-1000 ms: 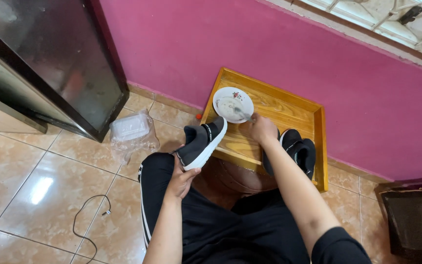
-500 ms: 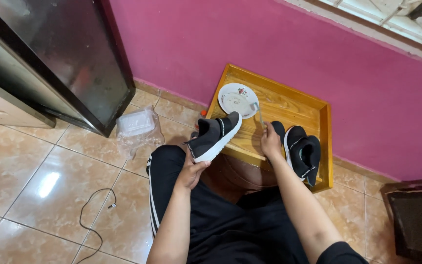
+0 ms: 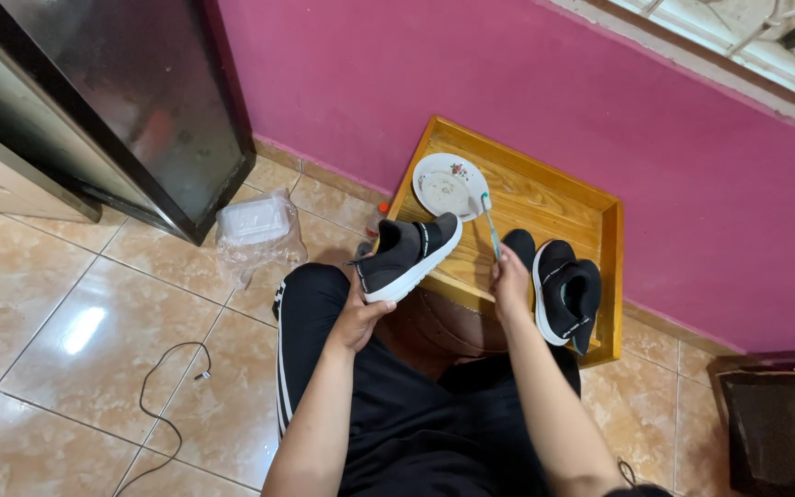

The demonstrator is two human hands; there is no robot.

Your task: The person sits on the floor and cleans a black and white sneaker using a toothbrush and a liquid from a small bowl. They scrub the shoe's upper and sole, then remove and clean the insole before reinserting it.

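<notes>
Now the right hand has lifted a toothbrush from the plate; left hand grips the shoe. Paste may drip on the tray.

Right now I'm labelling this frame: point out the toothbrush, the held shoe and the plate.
toothbrush (image 3: 489, 221), head view, handle.
held shoe (image 3: 405, 256), head view, grey upper.
plate (image 3: 448, 189), head view, centre.

Shallow honey-coloured wooden tray sits against the pink wall, bearing a small white floral plate at its far corner and a black slip-on shoe. Glossy beige tiled floor carries a clear plastic container and thin black cable.
</notes>
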